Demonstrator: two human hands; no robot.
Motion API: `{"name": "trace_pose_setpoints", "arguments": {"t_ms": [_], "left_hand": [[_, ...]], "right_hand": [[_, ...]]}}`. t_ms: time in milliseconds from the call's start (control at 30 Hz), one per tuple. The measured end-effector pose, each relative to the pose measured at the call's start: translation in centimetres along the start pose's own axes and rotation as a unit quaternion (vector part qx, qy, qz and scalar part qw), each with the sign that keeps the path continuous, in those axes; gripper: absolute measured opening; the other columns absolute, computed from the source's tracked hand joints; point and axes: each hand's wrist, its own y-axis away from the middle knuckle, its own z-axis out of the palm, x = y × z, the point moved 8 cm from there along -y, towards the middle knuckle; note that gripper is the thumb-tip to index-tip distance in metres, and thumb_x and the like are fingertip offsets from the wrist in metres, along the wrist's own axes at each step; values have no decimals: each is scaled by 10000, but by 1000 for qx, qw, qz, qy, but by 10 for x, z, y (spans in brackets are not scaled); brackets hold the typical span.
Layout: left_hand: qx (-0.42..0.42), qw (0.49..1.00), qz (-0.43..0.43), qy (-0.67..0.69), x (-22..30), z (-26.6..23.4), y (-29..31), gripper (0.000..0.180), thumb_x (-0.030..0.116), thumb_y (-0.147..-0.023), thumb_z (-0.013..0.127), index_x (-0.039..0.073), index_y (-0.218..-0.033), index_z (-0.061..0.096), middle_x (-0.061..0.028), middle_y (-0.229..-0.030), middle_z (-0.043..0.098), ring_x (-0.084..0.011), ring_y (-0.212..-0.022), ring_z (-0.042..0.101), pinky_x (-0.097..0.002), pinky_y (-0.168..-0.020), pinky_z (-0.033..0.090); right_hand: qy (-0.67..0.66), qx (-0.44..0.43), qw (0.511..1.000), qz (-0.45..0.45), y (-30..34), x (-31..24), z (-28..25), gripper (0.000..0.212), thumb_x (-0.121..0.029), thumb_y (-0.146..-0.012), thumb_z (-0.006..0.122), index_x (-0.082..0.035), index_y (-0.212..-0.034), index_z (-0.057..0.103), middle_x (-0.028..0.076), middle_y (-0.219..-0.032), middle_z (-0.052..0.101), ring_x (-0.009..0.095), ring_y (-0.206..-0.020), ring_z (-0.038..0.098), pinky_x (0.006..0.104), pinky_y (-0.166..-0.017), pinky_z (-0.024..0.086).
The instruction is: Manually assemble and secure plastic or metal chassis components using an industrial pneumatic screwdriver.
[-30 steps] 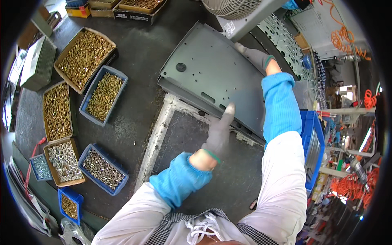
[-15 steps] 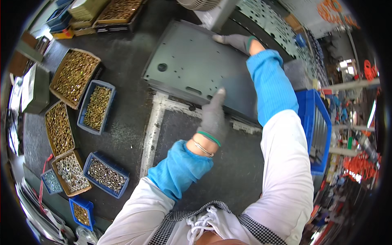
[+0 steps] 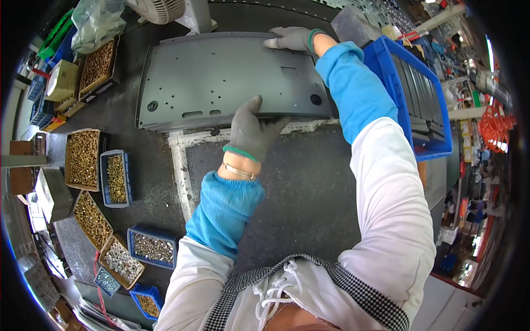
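Note:
A grey sheet-metal panel (image 3: 187,71) with punched holes, slots and two dark round pieces lies at the far side of the dark workbench. My left hand (image 3: 249,129), in a grey glove, grips its near edge, thumb on top and fingers partly hidden at the edge. At the far right edge, my gloved right hand (image 3: 291,38) holds the panel, its fingertips at the rim; the underside of that grasp is hidden. Blue sleeve covers are on both forearms. Whatever lies beneath the panel is mostly out of sight.
A blue crate (image 3: 381,66) holding long metal pieces stands at the right. On the left are boxes of brass-coloured fasteners (image 3: 84,160) and a blue bin of silvery ones (image 3: 152,247). A fan (image 3: 157,8) stands at the back. Pale strips (image 3: 178,165) mark the bench.
My view has turned, so the panel now lies squarer and further left in it. My left hand has shifted along the near edge; both hands stay at the panel.

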Motion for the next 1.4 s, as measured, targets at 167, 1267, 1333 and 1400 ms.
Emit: {"name": "trace_pose_setpoints", "arguments": {"t_ms": [167,1267,1333,1400], "left_hand": [[24,1000,-10,-7,-31,20,-12,381,236,-1045,466,-21,-1325,464,-218,-1410,460,-396,-1353,414,-622,-1149,319],[20,915,95,-393,-46,46,-19,694,413,-1038,482,-78,-1473,256,-160,-1529,394,-329,-1357,421,-360,-1158,380],[44,870,123,-475,-37,48,-10,725,422,-1020,517,-68,-1484,252,-159,-1506,427,-308,-1346,439,-348,-1129,405],[62,818,140,-555,-39,55,-4,758,431,-1001,552,-59,-1494,248,-158,-1484,459,-287,-1335,457,-337,-1101,431]], "right_hand": [[26,83,996,30,45,48,-37,885,-697,-888,524,-102,-1528,386,181,-1551,399,350,-1441,366,444,-1176,307],[-322,325,882,-117,184,65,12,524,-489,-976,544,-77,-1288,629,167,-1350,605,319,-1283,548,388,-1080,398],[-355,307,879,-82,184,59,18,550,-474,-971,559,-63,-1337,587,177,-1400,562,321,-1318,517,388,-1099,379],[-381,297,875,-36,173,72,19,586,-459,-967,574,-50,-1386,544,187,-1450,520,324,-1353,485,387,-1117,361]]}}
